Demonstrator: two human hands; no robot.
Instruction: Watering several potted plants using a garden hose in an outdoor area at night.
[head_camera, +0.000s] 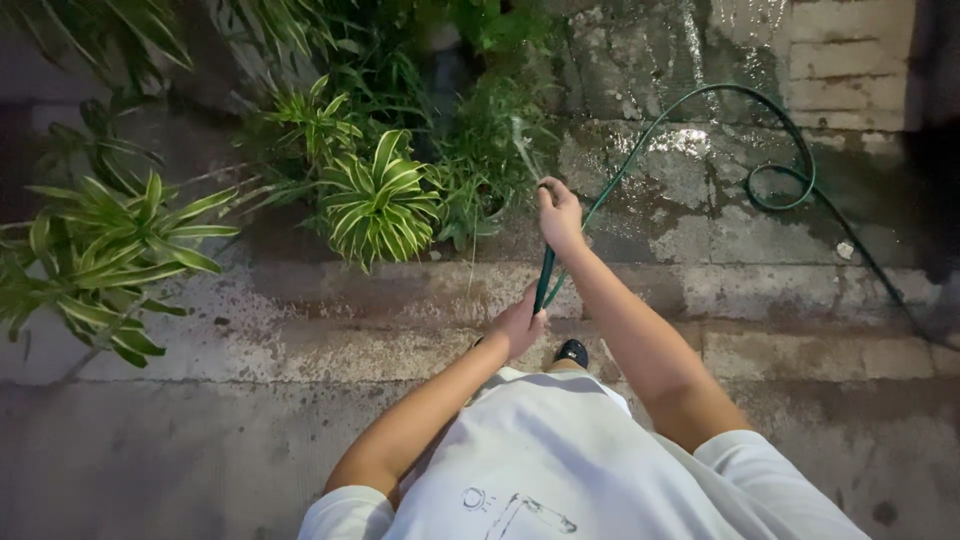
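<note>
A green garden hose (700, 105) loops over the wet concrete at the upper right and runs down to me. My right hand (558, 212) grips the hose's end, thumb over the opening, and a thin stream of water sprays up and left toward the plants. My left hand (518, 325) holds the same hose lower down, close to my body. Striped green-and-yellow plants (382, 200) stand just left of the right hand.
More striped plants (110, 250) grow at the left, with darker foliage (400, 50) behind. A concrete step edge (780, 290) runs across the view. A brick wall (850, 60) stands at the upper right. My dark shoe (572, 351) shows below my hands.
</note>
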